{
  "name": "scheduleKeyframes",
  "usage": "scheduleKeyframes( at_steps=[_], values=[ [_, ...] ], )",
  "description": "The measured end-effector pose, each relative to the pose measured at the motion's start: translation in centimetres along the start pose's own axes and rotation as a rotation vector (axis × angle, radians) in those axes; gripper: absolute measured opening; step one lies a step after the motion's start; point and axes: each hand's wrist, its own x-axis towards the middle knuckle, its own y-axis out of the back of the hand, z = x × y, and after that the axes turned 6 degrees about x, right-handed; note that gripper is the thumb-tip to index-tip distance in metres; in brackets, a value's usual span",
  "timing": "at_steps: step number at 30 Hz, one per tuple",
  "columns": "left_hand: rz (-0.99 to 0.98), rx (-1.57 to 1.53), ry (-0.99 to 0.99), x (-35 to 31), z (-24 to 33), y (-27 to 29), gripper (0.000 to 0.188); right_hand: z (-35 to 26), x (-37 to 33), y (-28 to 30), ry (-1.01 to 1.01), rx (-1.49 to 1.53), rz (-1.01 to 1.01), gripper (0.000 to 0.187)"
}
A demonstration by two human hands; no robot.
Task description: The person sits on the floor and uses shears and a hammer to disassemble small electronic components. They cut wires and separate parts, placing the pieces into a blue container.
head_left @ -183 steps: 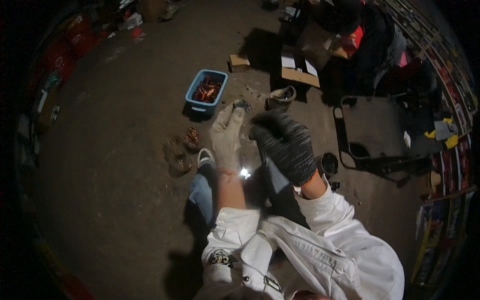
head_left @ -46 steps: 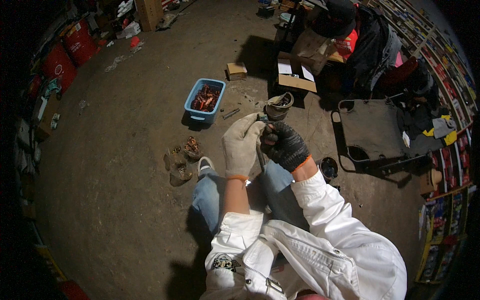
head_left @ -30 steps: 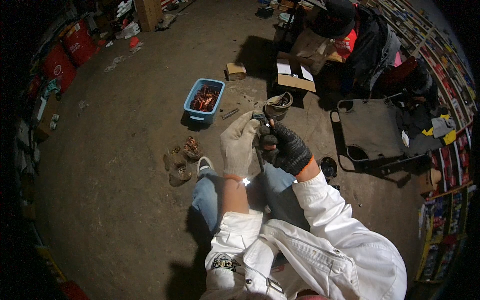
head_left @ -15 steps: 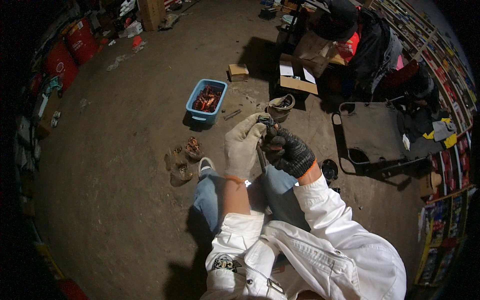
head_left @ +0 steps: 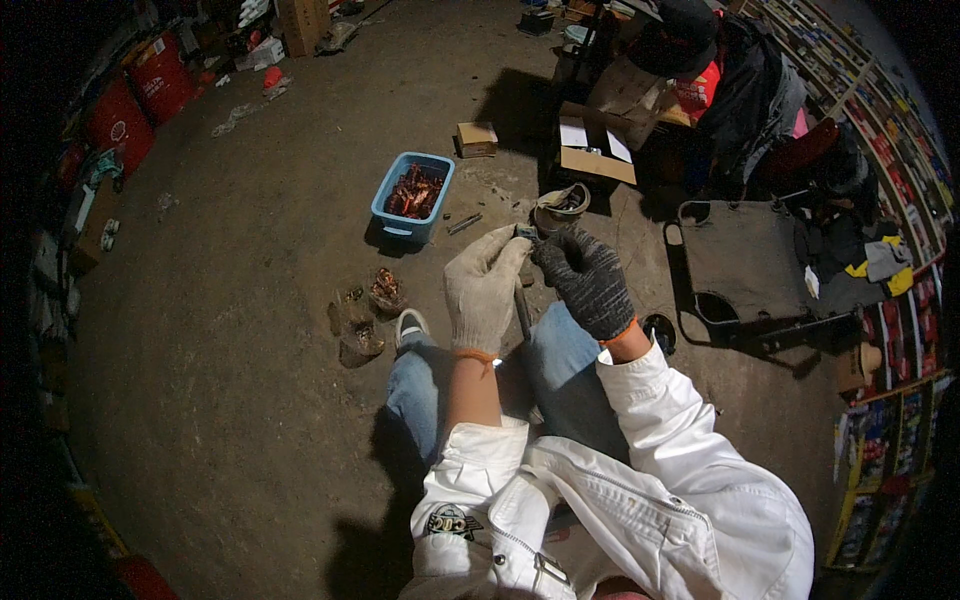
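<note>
My left hand (head_left: 482, 288), in a cream knit glove, pinches a small dark piece (head_left: 525, 232) at its fingertips; its kind is too small to make out. My right hand (head_left: 592, 288), in a dark grey knit glove with an orange cuff, is closed close beside that piece, knuckles up. Whether its fingertips grip anything is hidden. Below the hands, a dark bar-like thing (head_left: 522, 310) stands between my knees. Just beyond them is a round bucket (head_left: 575, 206) with dark bits inside. Farther left sits a blue plastic tub (head_left: 408, 230) holding reddish-copper scraps (head_left: 412, 192).
Clear plastic bags (head_left: 362, 342) with coppery bits lie left of my shoe. A small cardboard box (head_left: 477, 140) and an open carton (head_left: 598, 165) stand ahead. A dark folding chair (head_left: 745, 260) is at right, before stocked shelves (head_left: 895, 300). Red drums (head_left: 160, 85) stand far left.
My right hand has turned knuckles up and shifted slightly right, its fingers less bunched over the piece. My left hand keeps its pinch, moving only a little.
</note>
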Motion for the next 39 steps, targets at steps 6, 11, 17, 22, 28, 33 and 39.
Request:
scheduleKeyframes(
  at_steps=[6,11,17,22,28,33,39],
  values=[
    [0.016,0.112,0.034,0.0,0.0,0.0,0.025,0.4,1.0,1.3,0.651,-0.934,-0.107,0.01],
    [-0.013,-0.008,0.052,0.2,0.0,-0.1,0.026,0.7,1.1,1.6,0.706,-0.808,-0.038,0.018],
    [-0.083,-0.155,0.087,0.2,-0.2,-0.1,0.023,2.1,-0.3,1.0,-0.079,0.162,-0.009,0.014],
    [-0.086,-0.13,0.055,0.2,-0.5,-0.2,0.025,4.5,0.2,1.0,-0.17,0.424,-0.101,0.014],
    [-0.083,-0.105,0.024,0.1,-0.3,-0.3,0.025,3.7,-0.1,1.1,-0.142,0.448,-0.091,0.013],
    [-0.045,-0.03,-0.022,-0.2,0.1,-0.6,0.024,1.7,-0.3,0.3,-0.061,0.163,0.075,0.013],
    [0.039,0.117,-0.056,-0.4,0.0,-0.8,0.024,1.2,-0.4,-0.2,0.219,-0.217,0.173,0.011]
  ],
)
